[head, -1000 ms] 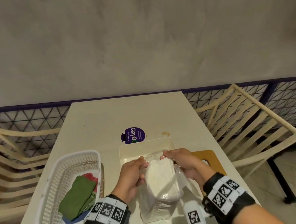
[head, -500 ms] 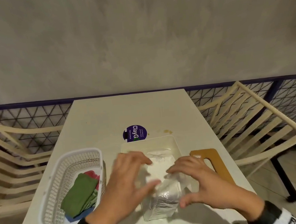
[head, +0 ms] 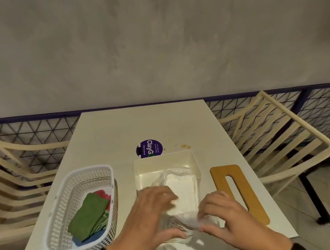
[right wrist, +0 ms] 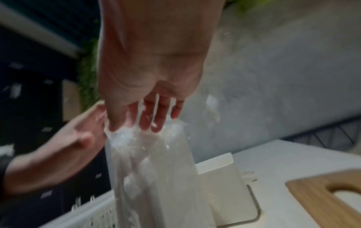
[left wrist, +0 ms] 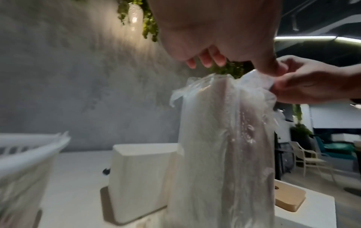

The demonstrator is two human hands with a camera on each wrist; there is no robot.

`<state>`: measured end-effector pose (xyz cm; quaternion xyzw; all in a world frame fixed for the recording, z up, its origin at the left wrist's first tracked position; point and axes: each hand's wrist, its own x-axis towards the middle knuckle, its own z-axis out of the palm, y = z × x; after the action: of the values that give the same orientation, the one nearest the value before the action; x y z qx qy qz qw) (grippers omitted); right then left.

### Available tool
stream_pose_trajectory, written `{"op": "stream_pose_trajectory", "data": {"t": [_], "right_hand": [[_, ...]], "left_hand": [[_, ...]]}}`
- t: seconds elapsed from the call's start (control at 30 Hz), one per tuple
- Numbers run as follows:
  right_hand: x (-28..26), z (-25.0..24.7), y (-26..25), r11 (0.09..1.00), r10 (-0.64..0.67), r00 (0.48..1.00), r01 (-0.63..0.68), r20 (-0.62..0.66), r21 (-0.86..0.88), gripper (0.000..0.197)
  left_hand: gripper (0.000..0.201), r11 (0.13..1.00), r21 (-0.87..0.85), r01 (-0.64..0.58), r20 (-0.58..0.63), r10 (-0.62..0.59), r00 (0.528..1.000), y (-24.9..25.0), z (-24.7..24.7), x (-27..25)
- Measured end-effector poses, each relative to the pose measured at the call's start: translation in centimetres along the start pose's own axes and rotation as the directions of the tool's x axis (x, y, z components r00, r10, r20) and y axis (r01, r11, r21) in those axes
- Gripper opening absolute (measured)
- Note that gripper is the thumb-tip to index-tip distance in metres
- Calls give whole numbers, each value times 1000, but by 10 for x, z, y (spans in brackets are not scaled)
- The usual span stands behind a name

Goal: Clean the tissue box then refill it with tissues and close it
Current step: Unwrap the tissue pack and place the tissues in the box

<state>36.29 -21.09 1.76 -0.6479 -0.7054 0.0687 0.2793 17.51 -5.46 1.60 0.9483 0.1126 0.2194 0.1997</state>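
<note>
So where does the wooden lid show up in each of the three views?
Head: wooden lid flat on the table, right of the tissue box.
Left wrist: lower right, behind the wrapped tissue pack.
Right wrist: bottom right corner.
Shared landmark: the tissue box.

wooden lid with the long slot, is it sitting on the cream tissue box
No, the slotted wooden lid lies flat on the white table, right of the open cream plastic tissue box.

Glossy, crinkled clear plastic wrap point(head: 186, 220) around white paper tissues point(head: 184, 193); matt cream plastic box point(head: 164, 162); smooth wooden lid point(head: 239, 193); perforated plastic basket point(head: 66, 196) holding cloths point(head: 87, 216).
</note>
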Motion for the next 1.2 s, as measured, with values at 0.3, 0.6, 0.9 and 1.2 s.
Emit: {"op": "stream_pose_trajectory", "data": {"t": [0.3,0.6,0.9,1.2], "right_hand": [[-7,-10,15,621,681,727,-637,88,456,16],[-29,-14,52,263,853,483,-724,197,638,24],[-28,44,64,112,837,372,-835,402,539,32],[-19,76,80,-211,785,151,-847,601,488,51]], "left_hand": [[146,850,-145,506,469,-392,792,-16,17,2],[120,994,49,101,479,-112,871,1,65,59],[131,959,271,86,598,-238,765,0,70,46],[140,952,273,140,697,-296,653,-17,87,25]]}}
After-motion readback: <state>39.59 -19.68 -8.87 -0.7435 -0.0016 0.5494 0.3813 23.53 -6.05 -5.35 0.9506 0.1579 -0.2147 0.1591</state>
